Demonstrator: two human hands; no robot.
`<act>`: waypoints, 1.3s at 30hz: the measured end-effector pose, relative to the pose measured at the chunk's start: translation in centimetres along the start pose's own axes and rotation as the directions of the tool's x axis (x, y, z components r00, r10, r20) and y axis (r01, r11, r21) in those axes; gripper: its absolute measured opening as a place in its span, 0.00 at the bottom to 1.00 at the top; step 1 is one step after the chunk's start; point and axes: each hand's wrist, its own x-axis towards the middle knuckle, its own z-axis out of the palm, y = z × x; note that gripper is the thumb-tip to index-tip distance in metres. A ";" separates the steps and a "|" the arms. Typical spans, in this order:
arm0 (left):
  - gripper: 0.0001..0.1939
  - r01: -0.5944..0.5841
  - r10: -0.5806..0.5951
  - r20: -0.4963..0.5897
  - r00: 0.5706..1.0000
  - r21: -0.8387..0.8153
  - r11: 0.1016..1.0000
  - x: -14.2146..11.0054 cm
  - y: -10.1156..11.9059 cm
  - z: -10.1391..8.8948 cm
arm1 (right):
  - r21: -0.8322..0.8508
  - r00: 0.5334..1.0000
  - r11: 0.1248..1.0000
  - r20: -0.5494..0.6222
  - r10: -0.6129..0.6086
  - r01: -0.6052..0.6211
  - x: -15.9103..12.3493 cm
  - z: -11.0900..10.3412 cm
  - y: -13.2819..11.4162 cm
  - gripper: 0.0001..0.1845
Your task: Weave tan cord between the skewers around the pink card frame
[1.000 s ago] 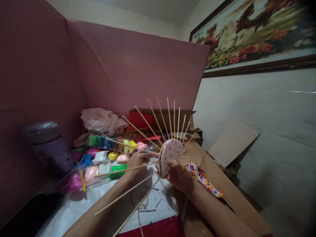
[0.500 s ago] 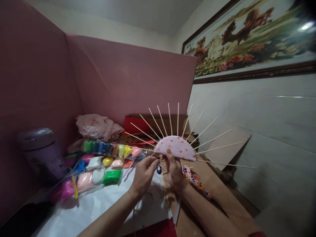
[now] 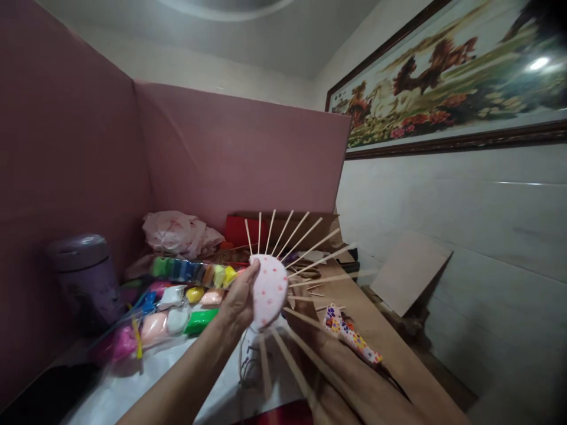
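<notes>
The left hand (image 3: pixel 241 295) now grips the flat edge of the dotted half-disc (image 3: pixel 271 289) at mid-frame; the right hand (image 3: pixel 312 337), which held it half a second ago, blurs behind the sticks (image 3: pixel 259 233), its grip impossible to tell. The flat edge has turned leftward, apparently bringing the lower sticks within the right hand's reach.
</notes>
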 end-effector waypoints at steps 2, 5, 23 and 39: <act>0.11 -0.002 0.001 0.020 1.000 0.051 0.999 -0.2 1.1 -0.8 | -0.129 0.992 0.984 -0.034 -0.125 0.119 0.2 -0.1 0.1 0.16; 0.12 -0.009 0.004 0.058 0.998 0.089 0.996 -0.4 2.0 -2.2 | -0.308 0.964 0.921 -0.039 -0.263 0.238 0.5 -0.3 0.6 0.09; 0.09 -0.047 0.001 0.237 0.971 0.187 0.981 -0.7 4.2 -3.6 | -0.295 0.996 0.954 -0.054 -0.073 0.054 2.1 -1.7 -0.5 0.07; 0.11 -0.065 -0.038 0.179 0.983 0.531 0.845 1.4 5.1 -6.6 | 0.024 0.990 0.996 -0.113 0.082 -0.080 3.2 -5.8 -2.5 0.16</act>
